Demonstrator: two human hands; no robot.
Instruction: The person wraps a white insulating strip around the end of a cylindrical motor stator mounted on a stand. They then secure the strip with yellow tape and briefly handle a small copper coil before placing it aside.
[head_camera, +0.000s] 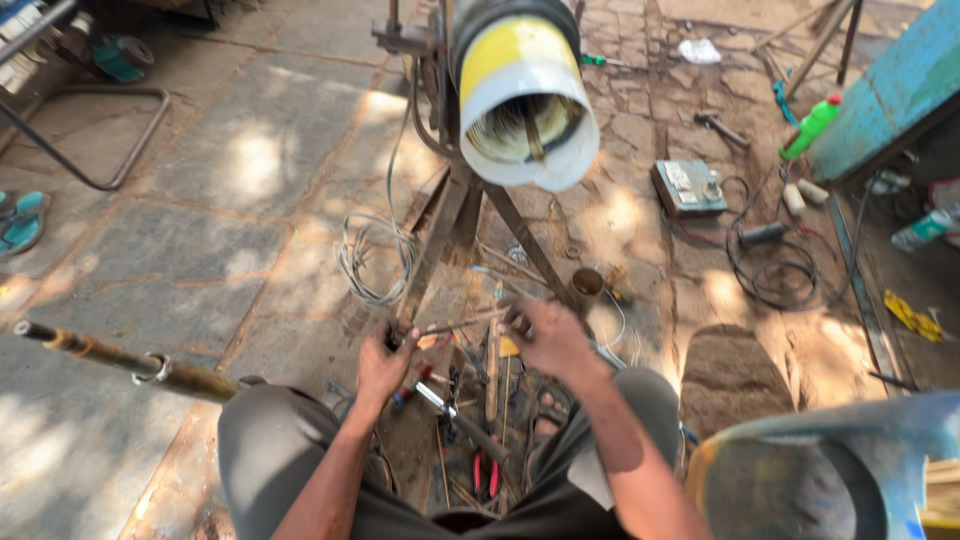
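Note:
I sit low over a stone floor with my knees apart. My left hand (383, 362) and my right hand (543, 335) each pinch one end of a thin strip or wire (465, 321), stretched level between them. Below the hands lies a scatter of hand tools (470, 420): red-handled pliers, a screwdriver, metal rods. Just ahead stands a metal stand (452, 215) that carries a big white and yellow cylinder (520, 95) with windings inside its open end.
A long rusty pipe (120, 358) crosses at the left. At the right lie a small metal box with black cables (690, 187), a hammer (720, 128), a green bottle (810, 125) and a blue bucket (840, 470). Loose wire (370, 255) coils by the stand.

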